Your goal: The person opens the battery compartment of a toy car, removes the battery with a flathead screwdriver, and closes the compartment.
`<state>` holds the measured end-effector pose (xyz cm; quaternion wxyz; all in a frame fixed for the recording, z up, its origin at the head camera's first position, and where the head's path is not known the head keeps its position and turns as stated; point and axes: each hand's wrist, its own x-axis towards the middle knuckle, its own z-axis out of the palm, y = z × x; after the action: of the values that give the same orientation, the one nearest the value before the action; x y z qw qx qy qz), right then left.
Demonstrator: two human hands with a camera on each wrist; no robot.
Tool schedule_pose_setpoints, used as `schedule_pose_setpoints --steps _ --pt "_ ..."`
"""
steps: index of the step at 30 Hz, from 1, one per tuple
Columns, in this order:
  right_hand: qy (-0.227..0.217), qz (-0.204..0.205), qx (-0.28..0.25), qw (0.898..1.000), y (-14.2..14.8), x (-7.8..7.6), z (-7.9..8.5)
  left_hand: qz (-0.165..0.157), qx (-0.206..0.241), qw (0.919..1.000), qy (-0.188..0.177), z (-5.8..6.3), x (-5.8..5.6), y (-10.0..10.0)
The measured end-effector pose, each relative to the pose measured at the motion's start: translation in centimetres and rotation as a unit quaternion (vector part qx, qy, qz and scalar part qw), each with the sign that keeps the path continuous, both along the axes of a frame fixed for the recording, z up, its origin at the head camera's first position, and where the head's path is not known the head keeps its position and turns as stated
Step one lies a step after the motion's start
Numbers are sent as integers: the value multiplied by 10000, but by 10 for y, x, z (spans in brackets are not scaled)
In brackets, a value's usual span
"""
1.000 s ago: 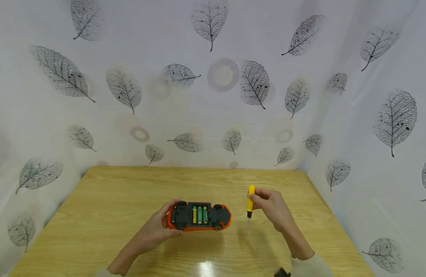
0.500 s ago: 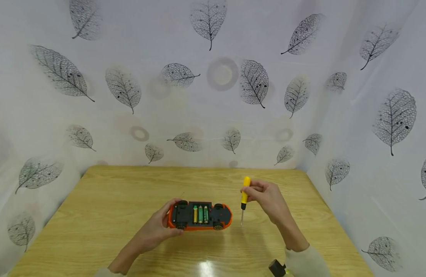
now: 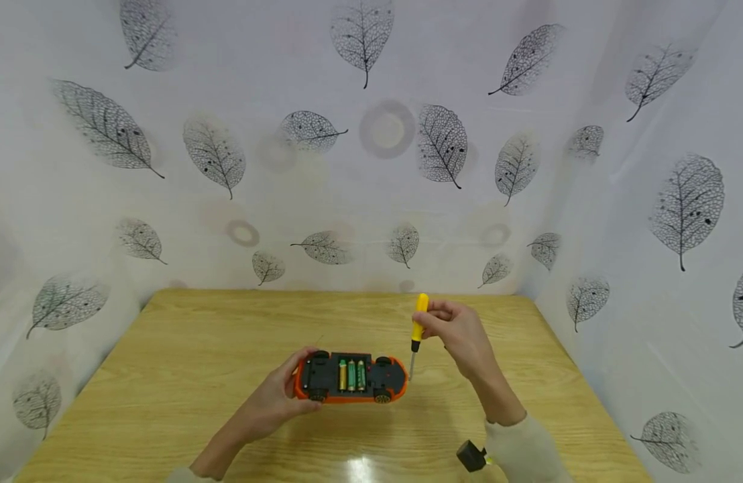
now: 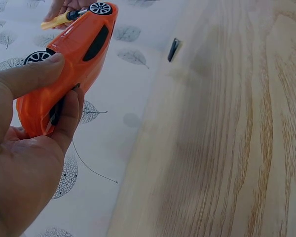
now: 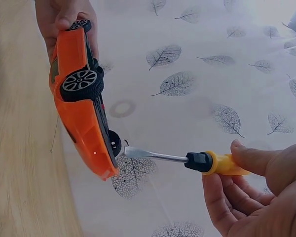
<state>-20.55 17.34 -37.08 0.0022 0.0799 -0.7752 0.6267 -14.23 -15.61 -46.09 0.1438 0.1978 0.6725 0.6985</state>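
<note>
An orange toy car (image 3: pixel 395 391) is held upside down above the table, its black underside facing up. Several green-and-gold batteries (image 3: pixel 351 376) lie side by side in its uncovered compartment. My left hand (image 3: pixel 273 402) grips one end of the car, thumb on the near side. In the right wrist view, my right hand (image 5: pixel 266 190) pinches the yellow handle of a flat-blade screwdriver (image 5: pixel 170 157). The blade points down beside the car's free end in the head view; whether it touches cannot be told. A thin wire (image 4: pixel 91 168) trails from the car.
A small dark strip-like piece (image 4: pixel 173 49) lies on the wooden table (image 3: pixel 214 322) in the left wrist view. A black box (image 3: pixel 471 456) sits by the right sleeve. White leaf-printed sheeting (image 3: pixel 323 194) rises behind the table and along its sides.
My right hand has moved left and away from me, bringing the screwdriver from well right of the car to beside its free end. The left hand and car have barely shifted.
</note>
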Motion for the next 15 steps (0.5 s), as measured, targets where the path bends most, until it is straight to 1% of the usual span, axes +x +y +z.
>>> schedule_pose_setpoints --steps 5,12,15 --pt "-8 12 -337 9994 -8 -7 1 -16 1 10000 11 -1 -1 2" --pt "-81 210 -477 9986 -21 -16 1 -51 28 10000 -47 -2 0 5" --pt "-28 341 -521 9981 -27 -18 1 -108 66 9999 -19 -2 -1 5"
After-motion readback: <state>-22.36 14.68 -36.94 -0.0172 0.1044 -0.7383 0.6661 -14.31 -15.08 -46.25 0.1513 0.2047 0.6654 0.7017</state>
